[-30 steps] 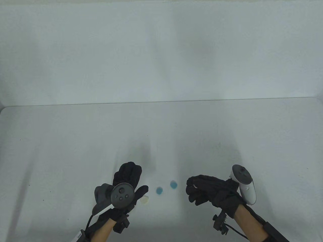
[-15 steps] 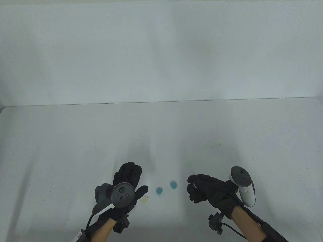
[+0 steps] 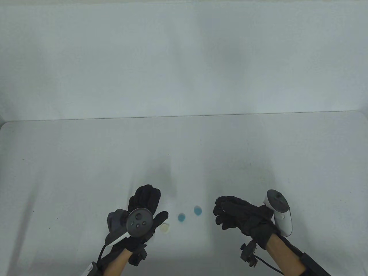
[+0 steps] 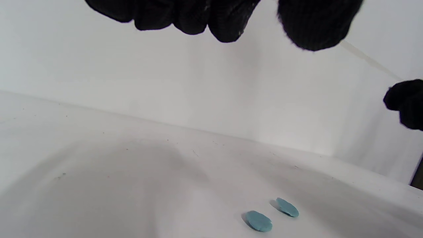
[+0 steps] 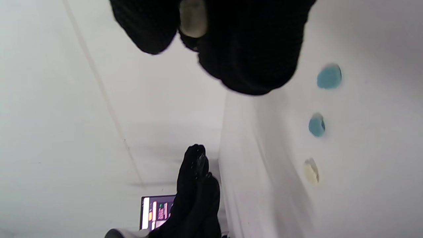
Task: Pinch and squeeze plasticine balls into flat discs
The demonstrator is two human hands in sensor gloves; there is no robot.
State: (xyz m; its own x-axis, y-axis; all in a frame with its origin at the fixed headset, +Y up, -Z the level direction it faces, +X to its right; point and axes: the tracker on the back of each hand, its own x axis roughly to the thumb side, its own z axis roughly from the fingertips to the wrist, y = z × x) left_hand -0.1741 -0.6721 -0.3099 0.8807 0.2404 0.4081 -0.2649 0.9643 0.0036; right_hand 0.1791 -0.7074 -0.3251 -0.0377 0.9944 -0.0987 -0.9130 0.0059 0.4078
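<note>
A pale plasticine piece point(image 5: 192, 17) is pinched between the curled fingers of the right hand point(image 3: 240, 217), raised over the tabletop point(image 3: 72, 161) near its front edge. On the surface lie three flattened discs in a row: a blue disc point(image 3: 197, 210), a second blue disc point(image 3: 181, 217) just beside it, and a cream disc point(image 3: 165, 227) nearest the left hand point(image 3: 143, 207). That left hand holds nothing, fingers extended and loosely spread, its thumb just beside the cream disc; contact cannot be told.
</note>
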